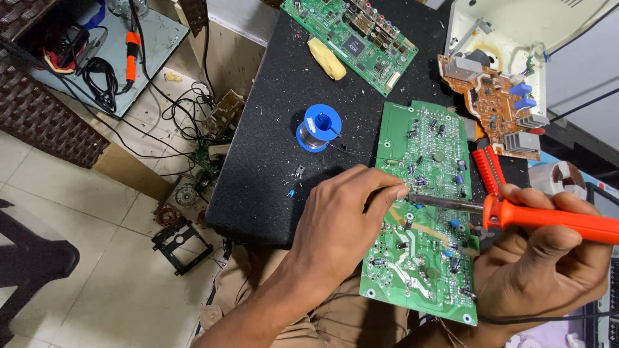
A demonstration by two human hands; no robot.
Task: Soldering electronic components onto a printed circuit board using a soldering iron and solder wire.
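Your right hand (548, 258) grips the orange soldering iron (548, 216) at lower right, its tip on the green board (425, 212) mid-frame. Your left hand (345, 212) pinches solder wire (351, 153) there.

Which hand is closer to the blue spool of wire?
Left. The left hand sits just below and right of the blue spool, pinching the solder wire that runs from it. The right hand is far off to the right, holding the orange soldering iron.
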